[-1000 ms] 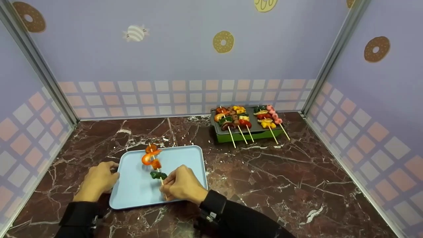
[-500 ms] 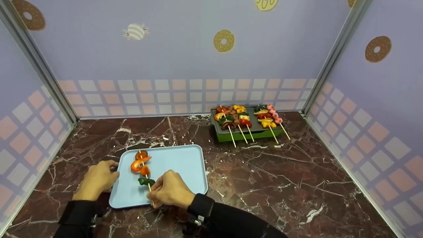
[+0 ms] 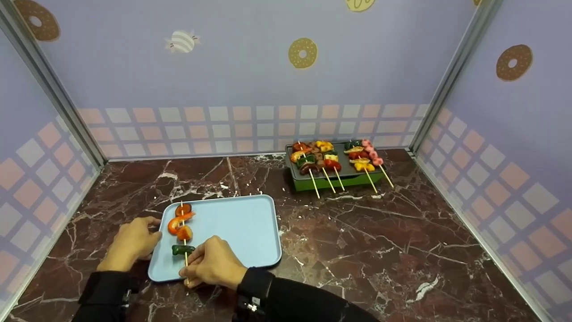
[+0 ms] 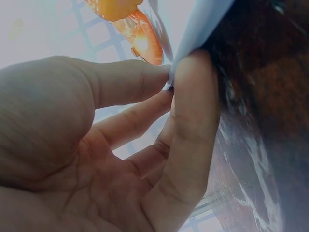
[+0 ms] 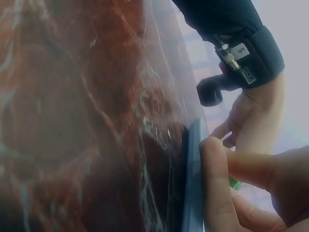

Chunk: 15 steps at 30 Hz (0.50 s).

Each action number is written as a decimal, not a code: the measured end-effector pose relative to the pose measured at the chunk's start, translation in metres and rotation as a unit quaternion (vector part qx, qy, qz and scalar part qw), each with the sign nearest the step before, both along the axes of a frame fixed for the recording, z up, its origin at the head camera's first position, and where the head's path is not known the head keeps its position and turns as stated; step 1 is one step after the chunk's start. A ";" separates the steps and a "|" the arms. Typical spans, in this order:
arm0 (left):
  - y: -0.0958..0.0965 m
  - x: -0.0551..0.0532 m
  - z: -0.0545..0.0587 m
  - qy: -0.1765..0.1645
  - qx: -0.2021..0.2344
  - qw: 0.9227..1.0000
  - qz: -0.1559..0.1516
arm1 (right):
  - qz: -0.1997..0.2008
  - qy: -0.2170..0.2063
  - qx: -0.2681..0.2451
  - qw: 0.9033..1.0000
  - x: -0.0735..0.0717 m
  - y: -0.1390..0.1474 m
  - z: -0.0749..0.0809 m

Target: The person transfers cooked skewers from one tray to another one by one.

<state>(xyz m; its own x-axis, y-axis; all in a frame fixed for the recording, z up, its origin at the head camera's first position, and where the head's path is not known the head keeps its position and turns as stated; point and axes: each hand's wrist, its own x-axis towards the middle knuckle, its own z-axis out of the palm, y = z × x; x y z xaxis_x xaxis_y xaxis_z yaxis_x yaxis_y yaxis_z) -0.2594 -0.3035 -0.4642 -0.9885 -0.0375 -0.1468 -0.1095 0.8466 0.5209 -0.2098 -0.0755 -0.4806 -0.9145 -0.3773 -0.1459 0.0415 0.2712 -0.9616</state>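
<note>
A food skewer point(image 3: 183, 233) is over the left part of the light blue tray point(image 3: 237, 228) in the head view. Along its stick sit a brown-orange round slice, an orange shrimp, an orange chunk and a dark green piece. My right hand point(image 3: 214, 264) pinches the bare lower end of the stick near the tray's front edge. At the tray's left edge, my left hand point(image 3: 132, 243) holds the rim. The left wrist view shows the thumb and index finger closing on that tray edge point(image 4: 203, 21). In the right wrist view, fingers are beside the tray's side point(image 5: 193, 179).
A small green grill point(image 3: 308, 184) with a grey top stands at the back right against the wall. Several food skewers point(image 3: 331, 165) lie on it, sticks poking out over its front edge. The dark marble tabletop point(image 3: 357, 250) is bounded by patterned panels.
My right hand has moved left and slightly toward me, carrying the skewer from the tray's middle to its left part. The left hand stays at the rim.
</note>
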 end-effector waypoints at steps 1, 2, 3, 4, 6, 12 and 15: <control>0.000 0.000 0.000 0.001 -0.001 1.000 -0.001 | 0.002 -0.008 -0.010 1.000 0.001 -0.001 0.000; -0.001 0.000 0.000 0.003 -0.002 1.000 -0.004 | 0.003 -0.009 -0.013 1.000 0.001 -0.003 0.000; -0.001 0.000 0.000 0.000 0.003 1.000 -0.004 | 0.003 -0.005 -0.008 1.000 0.001 -0.004 0.000; -0.001 0.000 0.000 0.000 0.007 1.000 -0.004 | 0.004 0.001 -0.004 1.000 0.001 -0.005 0.000; -0.002 0.000 0.001 0.000 0.015 1.000 -0.007 | 0.006 0.010 0.005 1.000 0.002 -0.007 0.000; -0.003 0.001 0.001 -0.003 0.031 0.999 -0.018 | 0.034 -0.002 -0.025 0.999 0.004 -0.013 -0.003; -0.004 0.002 0.001 -0.004 0.037 0.999 -0.020 | 0.060 -0.017 -0.049 0.997 0.004 -0.013 -0.004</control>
